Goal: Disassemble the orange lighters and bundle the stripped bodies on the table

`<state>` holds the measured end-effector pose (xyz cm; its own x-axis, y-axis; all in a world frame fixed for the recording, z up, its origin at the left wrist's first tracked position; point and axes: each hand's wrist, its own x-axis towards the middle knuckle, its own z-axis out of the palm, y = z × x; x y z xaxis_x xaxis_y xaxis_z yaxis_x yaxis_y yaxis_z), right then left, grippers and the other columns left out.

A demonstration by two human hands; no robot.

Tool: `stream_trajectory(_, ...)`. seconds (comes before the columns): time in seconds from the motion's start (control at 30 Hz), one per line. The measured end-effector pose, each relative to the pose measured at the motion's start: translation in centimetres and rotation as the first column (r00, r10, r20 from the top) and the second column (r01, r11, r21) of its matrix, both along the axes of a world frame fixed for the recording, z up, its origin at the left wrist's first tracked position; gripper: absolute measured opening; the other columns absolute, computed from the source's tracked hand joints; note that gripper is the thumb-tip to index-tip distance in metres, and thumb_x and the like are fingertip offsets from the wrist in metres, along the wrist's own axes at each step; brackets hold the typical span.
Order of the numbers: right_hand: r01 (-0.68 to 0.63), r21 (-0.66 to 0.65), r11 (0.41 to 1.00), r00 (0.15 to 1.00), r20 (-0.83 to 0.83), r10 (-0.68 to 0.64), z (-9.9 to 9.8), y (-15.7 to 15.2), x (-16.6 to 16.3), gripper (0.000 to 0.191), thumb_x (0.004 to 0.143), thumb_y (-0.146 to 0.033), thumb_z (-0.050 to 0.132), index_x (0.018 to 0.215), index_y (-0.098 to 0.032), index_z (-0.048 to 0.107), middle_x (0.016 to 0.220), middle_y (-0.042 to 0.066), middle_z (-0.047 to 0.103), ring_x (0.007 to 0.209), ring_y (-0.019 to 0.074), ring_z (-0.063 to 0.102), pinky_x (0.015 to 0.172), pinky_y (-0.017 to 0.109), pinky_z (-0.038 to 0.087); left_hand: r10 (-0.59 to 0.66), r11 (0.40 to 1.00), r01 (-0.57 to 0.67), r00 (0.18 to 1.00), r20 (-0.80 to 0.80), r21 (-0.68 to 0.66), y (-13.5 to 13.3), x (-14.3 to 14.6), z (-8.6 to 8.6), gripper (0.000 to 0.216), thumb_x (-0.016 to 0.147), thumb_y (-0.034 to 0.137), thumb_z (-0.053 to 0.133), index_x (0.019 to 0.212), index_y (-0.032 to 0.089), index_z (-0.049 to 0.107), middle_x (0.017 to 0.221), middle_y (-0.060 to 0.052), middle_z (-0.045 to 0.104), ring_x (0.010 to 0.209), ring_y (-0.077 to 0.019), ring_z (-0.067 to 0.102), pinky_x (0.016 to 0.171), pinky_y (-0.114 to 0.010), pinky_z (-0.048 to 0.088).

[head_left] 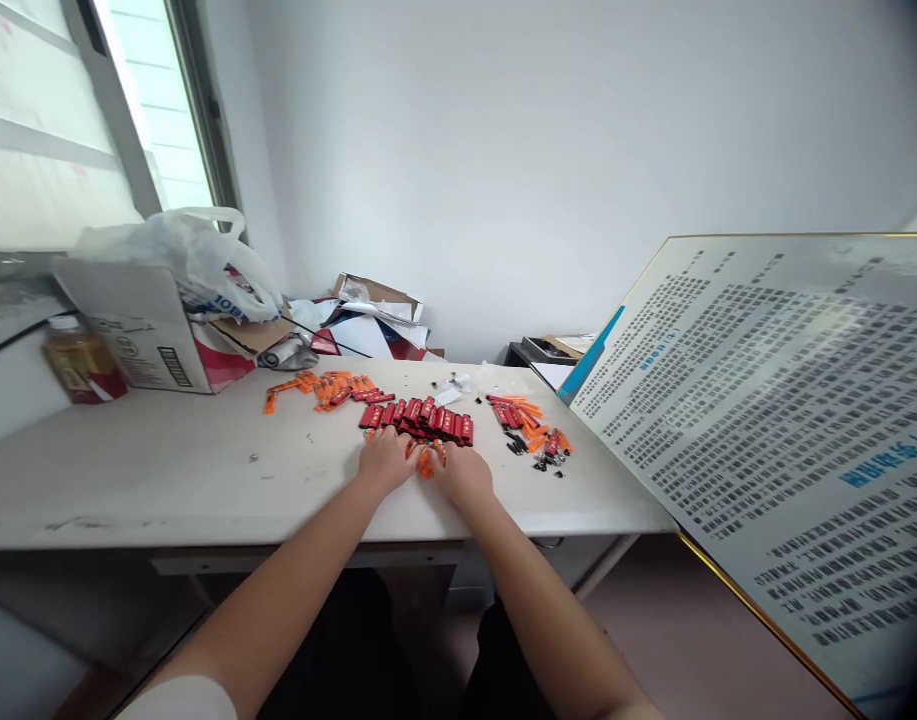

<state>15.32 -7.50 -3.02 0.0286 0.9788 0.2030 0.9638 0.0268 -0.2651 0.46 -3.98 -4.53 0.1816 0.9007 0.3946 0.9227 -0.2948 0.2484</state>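
Note:
My left hand (388,460) and my right hand (462,474) rest on the white tabletop, close together, with fingers curled in. Small orange plastic pieces (426,464) lie between them and at their fingers. Just beyond the fingertips is a row of red, lighter-shaped pieces (417,413) with gold marks and dark ends, stacked side by side. What exactly each hand grips is too small to make out, and the fingertips are partly hidden. Further left lies a loose heap of orange pieces (330,386). To the right is a mixed heap of red and orange pieces (529,423).
Small black parts (516,442) and metal bits (552,460) lie at the right. A cardboard box (147,325), a plastic bag (195,255) and a bottle (83,360) stand left. Papers (375,325) are piled behind. A large printed board (728,400) leans over the desk's right edge.

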Motion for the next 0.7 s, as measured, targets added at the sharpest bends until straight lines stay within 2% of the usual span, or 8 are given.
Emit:
stream_trajectory(0.1,0.011,0.097,0.995,1.000,-0.029,-0.009,-0.5,-0.7,0.9,0.043,0.094,-0.049,0.036,0.096,-0.015,0.064,0.084,0.014,0.071,0.076,0.0207,0.066,0.064,0.026,0.037,0.018,0.999,-0.021,0.997,0.078,0.042,0.3,-1.8,0.1,0.036,0.090,0.045,0.045,0.095,0.020,0.071,0.099,-0.014,0.059,0.102,-0.0300,0.054,0.082,-0.039,0.044)
stream_trajectory(0.17,0.010,0.173,0.985,0.997,-0.076,0.003,-1.1,-1.2,2.3,0.041,0.095,-0.045,0.037,0.096,-0.015,0.065,0.081,0.013,0.071,0.073,0.0191,0.065,0.062,0.025,0.034,0.077,0.992,-0.089,0.987,0.144,0.084,1.1,-4.2,0.5,0.036,0.090,0.044,0.045,0.096,0.021,0.071,0.098,-0.013,0.060,0.102,-0.0289,0.054,0.084,-0.038,0.044)
stream_trajectory(0.23,0.003,0.252,0.968,0.987,-0.154,0.037,-2.0,-1.7,4.0,0.041,0.095,-0.043,0.037,0.095,-0.015,0.066,0.079,0.011,0.071,0.071,0.0183,0.064,0.062,0.024,0.033,0.190,0.969,-0.217,0.962,0.197,0.121,2.3,-7.5,1.2,0.035,0.088,0.041,0.046,0.099,0.019,0.071,0.103,-0.014,0.060,0.105,-0.0298,0.053,0.089,-0.038,0.043)
stream_trajectory(0.33,0.053,0.332,0.942,0.948,-0.313,0.057,-3.3,-2.2,6.2,0.047,0.094,-0.049,0.035,0.090,-0.015,0.068,0.063,0.007,0.066,0.060,0.0173,0.059,0.059,0.024,0.032,0.400,0.893,-0.432,0.891,0.216,0.128,5.0,-13.7,2.4,0.039,0.085,0.038,0.050,0.109,0.014,0.068,0.113,-0.020,0.059,0.113,-0.0338,0.050,0.097,-0.042,0.039)
stream_trajectory(0.4,0.083,0.362,0.929,0.919,-0.388,0.069,-3.9,-2.3,7.0,0.049,0.093,-0.051,0.035,0.084,-0.015,0.068,0.060,0.006,0.063,0.057,0.0160,0.056,0.059,0.024,0.032,0.516,0.841,-0.537,0.834,0.194,0.069,6.8,-17.8,2.9,0.044,0.082,0.035,0.052,0.117,0.011,0.063,0.116,-0.022,0.059,0.117,-0.0349,0.049,0.101,-0.044,0.036)
stream_trajectory(0.5,0.091,0.358,0.929,0.905,-0.419,0.073,-4.0,-2.2,7.2,0.047,0.092,-0.051,0.038,0.080,-0.016,0.067,0.058,0.004,0.061,0.055,0.0146,0.053,0.058,0.024,0.032,0.616,0.787,-0.610,0.778,0.123,-0.089,9.3,-22.5,3.0,0.057,0.079,0.039,0.055,0.125,0.005,0.055,0.121,-0.026,0.058,0.121,-0.0372,0.049,0.099,-0.046,0.037)
stream_trajectory(0.6,0.113,0.324,0.939,0.890,-0.453,0.049,-3.8,-1.9,7.0,0.047,0.090,-0.052,0.040,0.074,-0.016,0.066,0.057,0.004,0.060,0.054,0.0134,0.051,0.058,0.024,0.031,0.635,0.764,-0.615,0.770,0.060,-0.194,11.3,-24.9,2.8,0.060,0.078,0.044,0.056,0.121,0.002,0.056,0.118,-0.028,0.060,0.110,-0.0381,0.057,0.087,-0.043,0.045)
stream_trajectory(0.7,0.149,0.293,0.944,0.869,-0.495,0.017,-3.6,-1.6,7.2,0.047,0.089,-0.052,0.042,0.071,-0.016,0.065,0.057,0.003,0.059,0.054,0.0125,0.051,0.057,0.024,0.032,0.604,0.760,-0.588,0.796,-0.033,-0.277,13.1,-25.7,2.7,0.047,0.076,0.042,0.060,0.104,0.005,0.063,0.107,-0.026,0.065,0.101,-0.0366,0.062,0.077,-0.039,0.048)
